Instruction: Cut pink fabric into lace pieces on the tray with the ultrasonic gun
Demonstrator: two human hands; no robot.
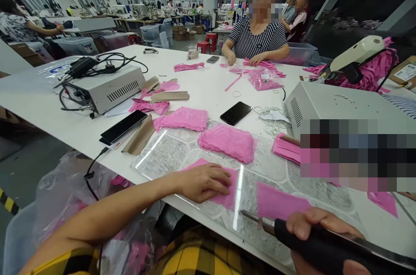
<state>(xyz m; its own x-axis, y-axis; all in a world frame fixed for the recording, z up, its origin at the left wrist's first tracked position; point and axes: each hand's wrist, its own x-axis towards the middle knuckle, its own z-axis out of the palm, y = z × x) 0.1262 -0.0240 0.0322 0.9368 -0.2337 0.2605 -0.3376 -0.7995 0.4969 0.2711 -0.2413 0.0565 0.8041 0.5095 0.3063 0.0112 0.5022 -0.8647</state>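
Note:
My left hand (204, 181) lies flat, fingers spread, on a pink fabric piece (229, 199) over a clear patterned mat (169, 153). My right hand (320, 231) is wrapped round the black handle of a pen-like tool (292, 234) with a metal tip. The tip points left, beside the lower left corner of another pink piece (279, 201); whether it touches the mat I cannot tell. Two stacks of pink lace-edged fabric, one (227, 142) near the middle and one (185, 119) to its left, are behind my left hand.
Black phones (236, 112) (123, 126) rest on the white table (208, 86). Metal boxes stand at left (110, 88) and right (351, 106). Elastic loops (273, 119) and a pink bundle (287, 147) sit near the right box. Across the table a person (256, 40) handles pink strips.

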